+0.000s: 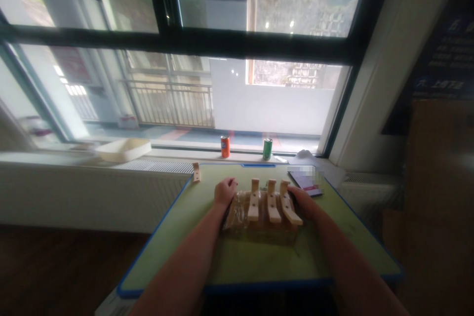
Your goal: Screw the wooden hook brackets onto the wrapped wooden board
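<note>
A clear plastic-wrapped bundle of wooden pieces [242,215] lies on the green table [259,256]. Three wooden hook-shaped pieces [272,201] rest side by side on top of it. My left hand [224,191] is curled at the bundle's left end, fingers bent against the wrap. At the bundle's right side my right hand [301,198] touches the rightmost wooden piece; its fingers are partly hidden. Another wooden piece [196,172] stands alone near the table's far left corner.
A phone or booklet [306,181] lies at the table's far right. An orange can [225,146] and a green can [267,149] stand on the window sill, with a white tray [124,149] further left. A brown cardboard box [440,182] is at the right.
</note>
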`<state>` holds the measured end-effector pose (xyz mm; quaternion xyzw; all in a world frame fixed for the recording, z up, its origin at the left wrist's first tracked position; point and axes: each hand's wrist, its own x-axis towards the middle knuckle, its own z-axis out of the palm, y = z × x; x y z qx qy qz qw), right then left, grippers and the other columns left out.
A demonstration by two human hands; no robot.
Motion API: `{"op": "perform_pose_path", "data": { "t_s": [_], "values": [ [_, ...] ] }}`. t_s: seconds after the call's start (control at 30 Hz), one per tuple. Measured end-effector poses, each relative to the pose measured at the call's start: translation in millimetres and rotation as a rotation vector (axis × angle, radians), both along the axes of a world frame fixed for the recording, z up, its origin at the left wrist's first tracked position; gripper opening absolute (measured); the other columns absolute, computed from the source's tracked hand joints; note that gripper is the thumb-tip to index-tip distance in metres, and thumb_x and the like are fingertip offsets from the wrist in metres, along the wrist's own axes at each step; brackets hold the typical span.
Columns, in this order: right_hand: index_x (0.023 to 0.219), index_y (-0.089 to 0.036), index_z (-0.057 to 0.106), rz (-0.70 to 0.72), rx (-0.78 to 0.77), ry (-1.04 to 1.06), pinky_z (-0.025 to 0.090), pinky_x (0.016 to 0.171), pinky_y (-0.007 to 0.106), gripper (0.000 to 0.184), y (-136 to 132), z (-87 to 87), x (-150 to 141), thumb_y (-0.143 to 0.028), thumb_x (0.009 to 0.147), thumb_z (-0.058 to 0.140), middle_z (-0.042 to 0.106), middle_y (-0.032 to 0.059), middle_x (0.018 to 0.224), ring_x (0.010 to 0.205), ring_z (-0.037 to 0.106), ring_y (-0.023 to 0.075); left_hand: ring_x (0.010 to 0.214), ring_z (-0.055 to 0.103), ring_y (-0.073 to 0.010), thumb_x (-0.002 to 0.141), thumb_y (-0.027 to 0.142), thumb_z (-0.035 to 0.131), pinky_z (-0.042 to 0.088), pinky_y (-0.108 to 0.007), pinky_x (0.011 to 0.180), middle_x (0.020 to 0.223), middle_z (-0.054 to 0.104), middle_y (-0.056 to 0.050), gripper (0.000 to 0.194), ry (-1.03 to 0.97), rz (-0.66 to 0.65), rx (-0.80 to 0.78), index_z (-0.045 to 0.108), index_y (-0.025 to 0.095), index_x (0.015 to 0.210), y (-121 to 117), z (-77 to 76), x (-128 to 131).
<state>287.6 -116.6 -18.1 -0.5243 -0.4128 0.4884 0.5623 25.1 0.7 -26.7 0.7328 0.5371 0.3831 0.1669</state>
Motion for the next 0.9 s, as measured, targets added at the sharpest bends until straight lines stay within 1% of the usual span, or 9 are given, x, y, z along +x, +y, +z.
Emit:
{"op": "perform_pose_path", "data": {
  "t_s": [0.03, 0.1, 0.17, 0.23, 0.37, 0.47, 0.57, 0.73, 0.9],
  "values": [
    [0.078, -0.017, 0.063, -0.015, 0.011, -0.034, 0.043, 0.053, 0.026, 0.024, 0.0, -0.8, 0.3, -0.039, 0.074, 0.056, 0.064, 0.0021, 0.069, 0.058, 0.055, 0.0140, 0.096, 0.060, -0.0209, 0.082, 0.032, 0.039, 0.043, -0.028, 0.084, 0.104, 0.065, -0.011, 0.037, 0.017, 0.003, 0.022, 0.062, 0.015, 0.105, -0.5, 0.6, -1.2],
    [0.079, -0.016, 0.064, -0.060, 0.040, -0.129, 0.043, 0.059, 0.027, 0.028, 0.4, -2.3, 1.3, -0.041, 0.074, 0.055, 0.065, 0.0032, 0.072, 0.063, 0.056, 0.0157, 0.120, 0.044, -0.0222, 0.081, 0.028, 0.043, 0.033, -0.031, 0.099, 0.129, 0.049, -0.010, 0.043, 0.055, -0.012, 0.054, 0.051, 0.017, 0.122, 0.2, 1.4, -2.5],
    [0.080, -0.016, 0.066, -0.113, 0.069, -0.227, 0.042, 0.064, 0.029, 0.029, 1.4, -3.0, 2.2, -0.042, 0.072, 0.056, 0.066, 0.0038, 0.074, 0.068, 0.056, 0.0176, 0.131, 0.028, -0.0225, 0.078, 0.026, 0.049, 0.024, -0.033, 0.105, 0.140, 0.036, -0.008, 0.050, 0.098, -0.056, 0.048, 0.045, 0.020, 0.127, 3.6, 1.2, -2.4],
    [0.081, -0.017, 0.068, -0.151, 0.091, -0.315, 0.040, 0.068, 0.031, 0.029, 2.5, -2.4, 2.4, -0.041, 0.071, 0.057, 0.067, 0.0038, 0.076, 0.072, 0.056, 0.0197, 0.130, 0.030, -0.0223, 0.075, 0.024, 0.053, 0.026, -0.033, 0.105, 0.138, 0.038, -0.006, 0.048, 0.139, -0.116, -0.005, 0.051, 0.023, 0.123, 9.1, 0.0, -1.4],
    [0.086, -0.019, 0.068, -0.117, 0.111, -0.420, 0.041, 0.070, 0.034, 0.028, 3.1, 1.2, 0.7, -0.037, 0.070, 0.056, 0.068, 0.0034, 0.080, 0.074, 0.057, 0.0222, 0.115, 0.050, -0.0213, 0.073, 0.024, 0.055, 0.035, -0.033, 0.098, 0.118, 0.059, -0.005, 0.032, 0.190, -0.224, -0.129, 0.064, 0.027, 0.104, 18.5, -2.9, -1.0],
    [0.092, -0.020, 0.068, -0.051, 0.113, -0.441, 0.042, 0.072, 0.034, 0.029, 2.1, 3.4, 0.4, -0.033, 0.071, 0.053, 0.068, 0.0033, 0.087, 0.078, 0.059, 0.0228, 0.116, 0.050, -0.0214, 0.072, 0.030, 0.057, 0.033, -0.034, 0.099, 0.111, 0.064, -0.004, 0.028, 0.190, -0.281, -0.147, 0.066, 0.028, 0.098, 18.8, -4.3, -1.7],
    [0.093, -0.019, 0.068, -0.014, 0.102, -0.443, 0.043, 0.073, 0.035, 0.029, 1.6, 3.2, 2.2, -0.031, 0.072, 0.052, 0.068, 0.0042, 0.088, 0.081, 0.059, 0.0234, 0.111, 0.053, -0.0194, 0.071, 0.032, 0.057, 0.034, -0.029, 0.098, 0.107, 0.066, -0.003, 0.027, 0.183, -0.336, -0.152, 0.067, 0.027, 0.096, 16.0, -5.2, -2.0],
    [0.094, -0.019, 0.067, -0.018, 0.098, -0.429, 0.042, 0.078, 0.036, 0.030, 1.4, 3.4, 3.3, -0.031, 0.072, 0.052, 0.067, 0.0043, 0.094, 0.085, 0.059, 0.0236, 0.106, 0.056, -0.0213, 0.068, 0.032, 0.060, 0.038, -0.027, 0.093, 0.110, 0.064, -0.004, 0.028, 0.176, -0.342, -0.171, 0.069, 0.023, 0.093, 13.8, -6.2, -1.1],
    [0.093, -0.018, 0.067, -0.012, 0.077, -0.414, 0.043, 0.075, 0.035, 0.030, -0.5, 5.8, 2.2, -0.032, 0.071, 0.052, 0.068, 0.0042, 0.090, 0.080, 0.059, 0.0223, 0.098, 0.060, -0.0208, 0.071, 0.030, 0.057, 0.041, -0.025, 0.087, 0.105, 0.066, -0.004, 0.026, 0.156, -0.321, -0.143, 0.069, 0.021, 0.092, 13.9, -9.0, 0.8]
  ]
}}
